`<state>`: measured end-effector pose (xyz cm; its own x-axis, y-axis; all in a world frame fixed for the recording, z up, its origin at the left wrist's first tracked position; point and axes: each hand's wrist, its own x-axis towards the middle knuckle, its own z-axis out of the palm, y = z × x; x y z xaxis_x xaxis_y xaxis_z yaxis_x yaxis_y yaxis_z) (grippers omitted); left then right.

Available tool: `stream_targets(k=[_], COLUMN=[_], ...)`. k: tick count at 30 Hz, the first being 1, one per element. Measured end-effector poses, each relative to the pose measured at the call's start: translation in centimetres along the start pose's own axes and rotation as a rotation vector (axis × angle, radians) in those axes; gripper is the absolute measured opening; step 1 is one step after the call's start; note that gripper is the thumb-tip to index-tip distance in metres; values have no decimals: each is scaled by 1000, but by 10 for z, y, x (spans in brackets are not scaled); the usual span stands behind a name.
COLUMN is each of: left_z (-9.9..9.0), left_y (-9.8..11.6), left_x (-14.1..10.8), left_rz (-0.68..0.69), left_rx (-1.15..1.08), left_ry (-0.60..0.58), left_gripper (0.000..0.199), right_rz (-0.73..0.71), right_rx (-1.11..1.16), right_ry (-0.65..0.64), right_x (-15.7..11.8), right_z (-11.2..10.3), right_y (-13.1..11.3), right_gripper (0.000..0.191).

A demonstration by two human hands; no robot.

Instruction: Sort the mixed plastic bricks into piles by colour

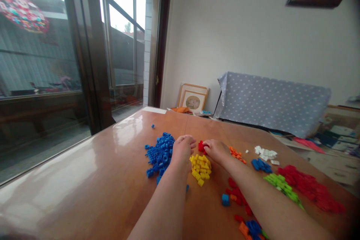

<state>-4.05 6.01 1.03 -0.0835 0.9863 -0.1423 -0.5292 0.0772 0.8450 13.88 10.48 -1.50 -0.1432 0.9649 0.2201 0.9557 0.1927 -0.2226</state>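
My left hand (183,149) hangs above the gap between a large heap of blue plastic building bricks (159,153) and a smaller heap of yellow bricks (200,170), with its fingers curled. My right hand (216,151) reaches in from the right, its fingertips at a small cluster of red bricks (201,146). Both hands nearly meet over that cluster. Whether either hand grips a brick is hidden by the fingers. To the right of my right hand lie orange bricks (237,154) and scattered red bricks (235,191) below my right forearm.
The glossy wooden table (84,168) also bears white bricks (266,153), blue bricks (261,165), green bricks (282,188) and a wide red spread (309,188). A tall window (118,45) runs along the left, and a polka-dot covered board (271,104) stands beyond the table.
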Motion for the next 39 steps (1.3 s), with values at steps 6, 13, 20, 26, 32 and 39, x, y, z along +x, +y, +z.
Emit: stream_targets(k=[6,13,20,26,32,39], left_z=[0,2,1,1,1,6], left_y=[1,3,3,2,2,1], left_x=[0,-3,-3,-2,-1,-8], left_rz=[-8,-15,-17,-10,-2,10], left_rx=[14,-10,-5,-1,28,47], left_ry=[-14,-2,-6,-8,-10,-55], left_gripper=[24,30,32,30,22,20], right_rz=[-6,-14,-60,-86,-40,-14], right_rx=[-49,-70,-51,23,111,244], right_ry=[34,82,43,19,48,-12], right_x=[1,1,-1,-2,-12,-55], right_z=[3,6,8,5,-9,-35], right_y=[-2,-3,2,6,14,45], right_gripper=[18,16,13,18,26,26])
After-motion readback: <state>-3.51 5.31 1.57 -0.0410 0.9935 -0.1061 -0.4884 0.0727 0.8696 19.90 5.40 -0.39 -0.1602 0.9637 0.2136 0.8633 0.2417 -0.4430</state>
